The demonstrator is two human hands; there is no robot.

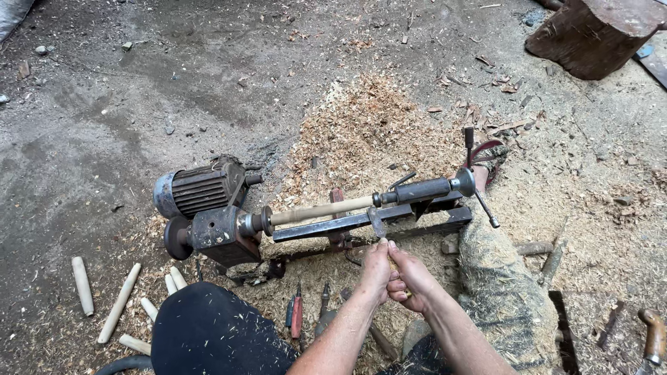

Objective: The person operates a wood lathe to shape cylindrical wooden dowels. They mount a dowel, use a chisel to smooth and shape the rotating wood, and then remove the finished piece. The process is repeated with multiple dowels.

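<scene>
hands close under the tool rest of a floor lathe

we saw a small lathe on the ground, with a pale wooden spindle mounted between the motor side and the tailstock. our left hand and right hand were pressed together just below the tool rest. both were closed around something thin, but we could not tell what it was, because the fingers covered it. finished spindles lay well apart at the left, and chisels near our knee. sawdust was everywhere.

we judged that the fingers were very near the spindle; if it turned, a slip could pull them in. loose shavings on the trouser leg could also hide a tool.
</scene>
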